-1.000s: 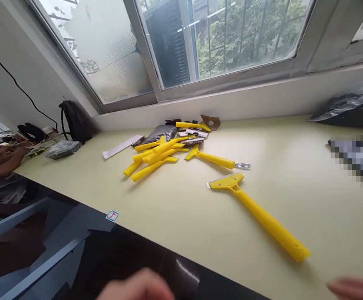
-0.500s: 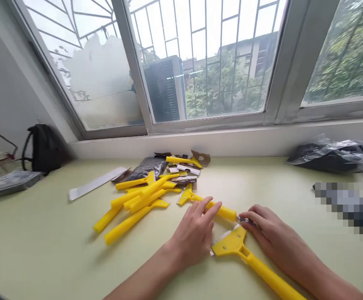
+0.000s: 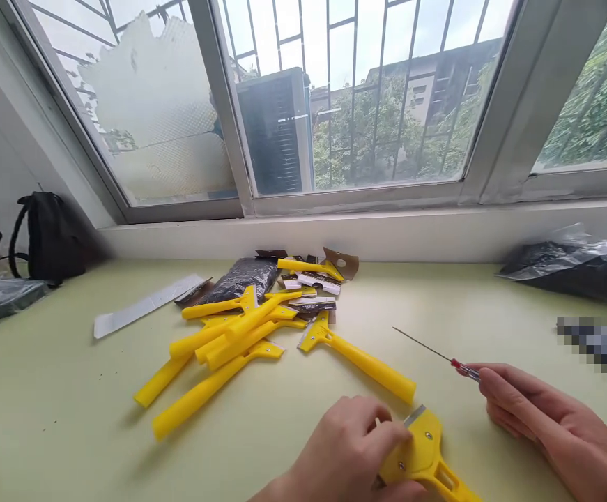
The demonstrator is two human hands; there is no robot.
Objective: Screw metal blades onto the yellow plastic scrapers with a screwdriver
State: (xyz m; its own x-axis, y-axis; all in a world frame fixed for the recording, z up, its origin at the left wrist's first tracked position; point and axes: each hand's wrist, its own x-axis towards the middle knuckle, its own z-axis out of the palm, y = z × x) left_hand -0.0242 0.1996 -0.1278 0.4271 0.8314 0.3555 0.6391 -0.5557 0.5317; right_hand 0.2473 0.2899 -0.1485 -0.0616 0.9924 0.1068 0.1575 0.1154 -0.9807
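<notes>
My right hand (image 3: 538, 418) is closed around the clear handle of a thin screwdriver (image 3: 428, 348), with its long shaft pointing up and left over the table. My left hand (image 3: 350, 446) grips the head of a yellow scraper (image 3: 423, 450) near the front edge of the view. The scraper's head shows two screws and a strip of metal blade, and its handle runs out of view at the bottom. Just beyond my left hand lies a second yellow scraper (image 3: 371, 362), blade end away from me. Part of the left hand's fingers is hidden.
Several yellow scrapers (image 3: 219, 383) are piled on the left of the pale green table (image 3: 261, 453). Behind them are a black plastic-wrapped packet (image 3: 245, 279), small boxes (image 3: 313, 305) and a white strip (image 3: 146, 307). A black plastic bag (image 3: 569, 268) sits at the back right, below the window.
My right hand has moved right with the screwdriver, whose shaft now shows clear of the scrapers. My left hand has come down from the far scraper onto the near scraper's head.
</notes>
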